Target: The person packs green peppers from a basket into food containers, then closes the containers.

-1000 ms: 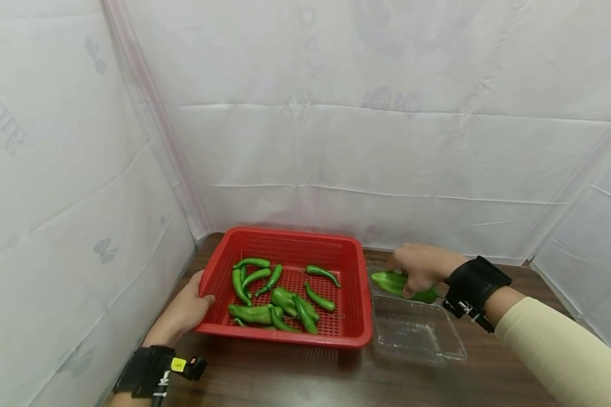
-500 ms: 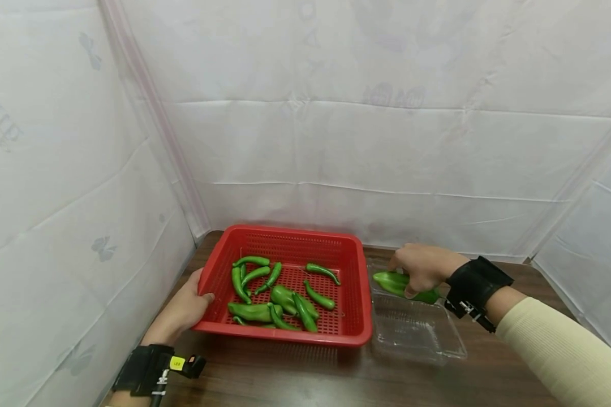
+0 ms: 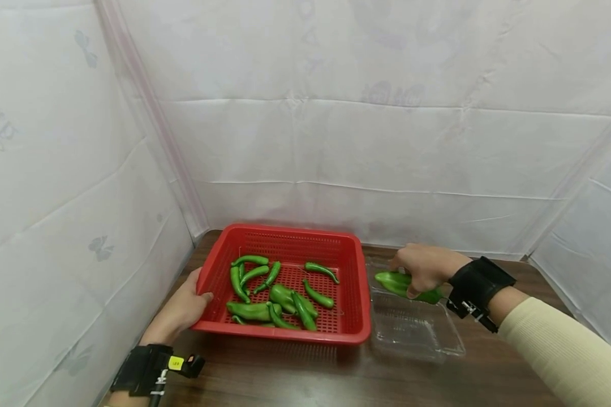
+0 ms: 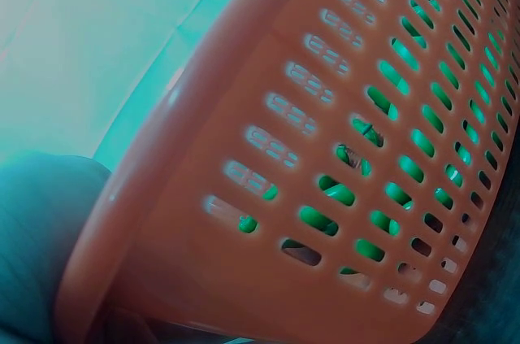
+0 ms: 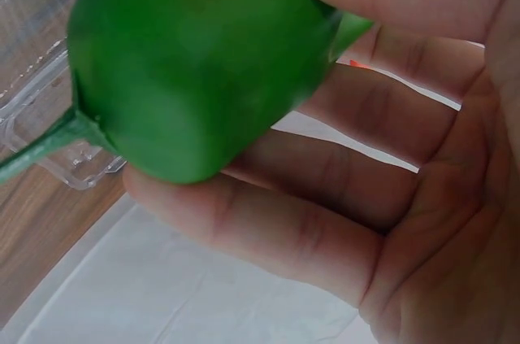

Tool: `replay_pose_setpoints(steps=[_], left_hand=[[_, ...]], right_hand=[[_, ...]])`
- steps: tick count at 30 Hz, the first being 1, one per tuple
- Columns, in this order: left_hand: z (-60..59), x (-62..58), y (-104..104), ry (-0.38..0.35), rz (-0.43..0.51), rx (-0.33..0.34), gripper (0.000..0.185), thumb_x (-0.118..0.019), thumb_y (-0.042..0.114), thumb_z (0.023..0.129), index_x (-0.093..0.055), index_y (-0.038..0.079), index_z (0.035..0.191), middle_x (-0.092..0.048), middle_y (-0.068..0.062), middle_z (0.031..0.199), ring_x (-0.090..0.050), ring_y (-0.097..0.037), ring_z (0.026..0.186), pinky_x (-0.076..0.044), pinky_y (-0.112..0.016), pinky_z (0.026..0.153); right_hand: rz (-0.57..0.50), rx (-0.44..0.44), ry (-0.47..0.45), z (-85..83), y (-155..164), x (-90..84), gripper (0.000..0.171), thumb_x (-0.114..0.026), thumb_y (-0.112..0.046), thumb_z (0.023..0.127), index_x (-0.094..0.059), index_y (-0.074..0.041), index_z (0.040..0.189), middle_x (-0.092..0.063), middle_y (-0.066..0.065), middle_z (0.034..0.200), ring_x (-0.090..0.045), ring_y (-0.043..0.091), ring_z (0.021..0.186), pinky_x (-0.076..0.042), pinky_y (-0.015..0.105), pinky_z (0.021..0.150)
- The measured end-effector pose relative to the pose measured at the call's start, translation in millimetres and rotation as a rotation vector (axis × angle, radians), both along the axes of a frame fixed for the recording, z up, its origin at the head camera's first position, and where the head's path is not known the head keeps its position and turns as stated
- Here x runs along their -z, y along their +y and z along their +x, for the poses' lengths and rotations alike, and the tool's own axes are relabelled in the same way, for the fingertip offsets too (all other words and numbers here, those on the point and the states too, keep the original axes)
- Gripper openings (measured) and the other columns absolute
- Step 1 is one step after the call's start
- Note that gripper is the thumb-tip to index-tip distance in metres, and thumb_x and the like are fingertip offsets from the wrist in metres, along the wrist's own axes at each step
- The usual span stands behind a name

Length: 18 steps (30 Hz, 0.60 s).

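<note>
My right hand grips a large green pepper above the far end of a clear plastic tray. In the right wrist view the pepper lies between thumb and fingers, with the tray's corner behind it. My left hand holds the left rim of a red perforated basket, thumb over the edge. Several green peppers lie inside the basket. The left wrist view is filled by the basket's wall.
A dark wooden table carries the basket and tray side by side. White sheeting closes in the back and both sides, close behind the basket.
Almost nothing has moved. The right hand with its pepper has stayed over the tray's far end, and the left hand has kept its hold on the basket rim.
</note>
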State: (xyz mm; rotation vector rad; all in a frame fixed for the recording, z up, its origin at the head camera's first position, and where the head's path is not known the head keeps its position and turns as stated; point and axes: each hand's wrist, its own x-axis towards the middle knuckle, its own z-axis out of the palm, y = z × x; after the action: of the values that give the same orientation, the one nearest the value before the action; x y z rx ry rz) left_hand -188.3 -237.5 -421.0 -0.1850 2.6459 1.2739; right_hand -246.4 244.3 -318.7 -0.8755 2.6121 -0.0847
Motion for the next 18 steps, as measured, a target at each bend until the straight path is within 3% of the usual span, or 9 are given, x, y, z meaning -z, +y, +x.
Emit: replay_pose_setpoints(steps=[7,18], left_hand=[[-0.9,-0.7,0.8,0.006,-0.001,0.003,0.072,-0.047,0.008,0.106,-0.007,-0.001,0.165,-0.046,-0.034,0.150,-0.055,-0.044,0.128,-0.048,-0.055,0.100],[-0.6,0.2,-0.3,-0.009,-0.008,0.002,0.072,-0.048,0.010,0.105,-0.008,0.001,0.165,-0.045,-0.033,0.149,-0.055,-0.044,0.125,-0.050,-0.055,0.097]], right_hand=[[0.013,0.025,-0.013,1.0,2.4,2.0,0.042,-0.090,-0.007,0.075,-0.076,-0.009,0.115,-0.067,-0.003,0.080,-0.059,0.009,0.063,-0.050,0.027,0.059],[0.002,0.021,-0.017,4.7,5.4,6.1,0.038,-0.090,-0.007,0.076,-0.076,-0.012,0.111,-0.065,-0.005,0.078,-0.058,0.009,0.063,-0.050,0.026,0.059]])
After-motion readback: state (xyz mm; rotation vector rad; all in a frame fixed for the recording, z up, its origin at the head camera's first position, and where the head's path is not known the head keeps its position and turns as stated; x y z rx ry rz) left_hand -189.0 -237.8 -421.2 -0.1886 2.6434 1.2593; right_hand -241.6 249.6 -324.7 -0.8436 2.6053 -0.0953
